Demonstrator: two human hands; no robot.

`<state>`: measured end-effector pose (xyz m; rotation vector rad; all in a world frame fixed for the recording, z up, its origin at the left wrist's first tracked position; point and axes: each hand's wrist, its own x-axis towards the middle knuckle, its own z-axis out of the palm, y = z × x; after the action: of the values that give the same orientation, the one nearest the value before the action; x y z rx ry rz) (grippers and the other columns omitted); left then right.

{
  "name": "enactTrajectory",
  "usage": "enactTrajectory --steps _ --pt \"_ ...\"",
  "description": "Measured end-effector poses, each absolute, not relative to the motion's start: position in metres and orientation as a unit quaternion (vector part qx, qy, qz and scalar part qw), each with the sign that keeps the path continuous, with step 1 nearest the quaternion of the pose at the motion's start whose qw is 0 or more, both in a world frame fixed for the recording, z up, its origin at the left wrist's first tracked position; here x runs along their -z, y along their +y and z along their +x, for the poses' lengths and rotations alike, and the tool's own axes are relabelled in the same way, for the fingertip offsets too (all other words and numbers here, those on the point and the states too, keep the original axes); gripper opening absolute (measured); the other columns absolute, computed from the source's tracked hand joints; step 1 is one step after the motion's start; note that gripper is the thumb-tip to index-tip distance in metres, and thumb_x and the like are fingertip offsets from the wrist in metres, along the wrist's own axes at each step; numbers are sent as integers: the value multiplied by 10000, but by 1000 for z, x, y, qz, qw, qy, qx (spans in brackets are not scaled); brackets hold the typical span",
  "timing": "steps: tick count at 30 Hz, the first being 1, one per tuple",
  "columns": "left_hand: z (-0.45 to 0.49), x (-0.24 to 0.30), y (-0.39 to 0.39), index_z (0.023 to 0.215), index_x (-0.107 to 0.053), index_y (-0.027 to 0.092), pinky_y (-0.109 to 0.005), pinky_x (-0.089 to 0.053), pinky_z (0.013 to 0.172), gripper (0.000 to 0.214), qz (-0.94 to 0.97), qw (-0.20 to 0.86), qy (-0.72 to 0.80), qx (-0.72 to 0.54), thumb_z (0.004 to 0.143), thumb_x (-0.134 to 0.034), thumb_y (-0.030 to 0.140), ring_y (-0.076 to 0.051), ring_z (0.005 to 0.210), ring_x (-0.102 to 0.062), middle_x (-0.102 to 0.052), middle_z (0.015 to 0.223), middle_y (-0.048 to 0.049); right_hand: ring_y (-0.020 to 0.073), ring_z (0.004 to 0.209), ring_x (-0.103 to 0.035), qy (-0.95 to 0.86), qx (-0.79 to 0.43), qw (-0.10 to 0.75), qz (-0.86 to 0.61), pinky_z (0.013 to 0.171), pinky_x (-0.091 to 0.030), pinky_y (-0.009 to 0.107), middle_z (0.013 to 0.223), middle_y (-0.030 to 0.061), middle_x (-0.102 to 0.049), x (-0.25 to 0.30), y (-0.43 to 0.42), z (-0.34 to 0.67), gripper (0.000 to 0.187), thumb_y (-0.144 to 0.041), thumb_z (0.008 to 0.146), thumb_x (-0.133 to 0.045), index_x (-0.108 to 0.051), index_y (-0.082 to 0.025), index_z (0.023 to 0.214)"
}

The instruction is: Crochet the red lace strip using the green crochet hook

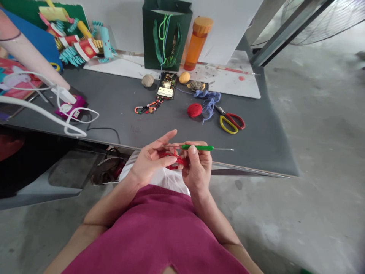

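head view: green-handled crochet hook [197, 147] lies nearly level across the frame, metal shaft pointing right, just above the front edge of the grey table [114, 114]. right hand [197, 171] pinches the handle closed. left hand [149, 160] grips red crocheted work [173, 160], fingers partly spread. red yarn ball [194, 110] sits farther up the table.

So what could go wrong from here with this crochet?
The red crocheted piece is small and held only by the left hand and right hand, beyond the table edge, so a slip could drop it and perhaps lose the stitch. The red yarn ball sits loose on the table, so a hard tug might roll it, though no strand to it is visible. The crochet hook has a thin metal end exposed, which could snag.
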<state>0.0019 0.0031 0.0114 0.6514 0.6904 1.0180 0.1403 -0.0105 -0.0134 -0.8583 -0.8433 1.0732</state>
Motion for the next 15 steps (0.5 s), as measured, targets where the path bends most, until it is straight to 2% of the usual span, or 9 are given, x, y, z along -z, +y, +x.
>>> enactTrajectory --steps 5,9,15 --pt "1 -12 4 1321 -776 293 -217 -560 804 682 331 730 333 -497 681 -963 146 -106 839 -678 -726 831 37 55 327 -397 -386 -465 689 -399 298 -306 171 597 -89 -677 15 -7 142 218 -494 962 -721 -699 -278 942" --pt "1 -14 5 1405 -721 297 -217 -563 815 768 339 724 338 -497 691 -946 128 -107 843 -691 -731 817 43 45 309 -300 -362 -463 701 -404 291 -240 177 566 -98 -661 13 -6 140 212 -485 930 -753 -705 -279 908" --pt "0 -12 6 1459 -673 289 -230 -564 826 813 328 750 312 -482 711 -918 85 -118 866 -717 -756 826 39 40 309 -251 -346 -458 703 -421 294 -223 181 556 -96 -641 12 -5 139 257 -520 882 -785 -717 -273 881"
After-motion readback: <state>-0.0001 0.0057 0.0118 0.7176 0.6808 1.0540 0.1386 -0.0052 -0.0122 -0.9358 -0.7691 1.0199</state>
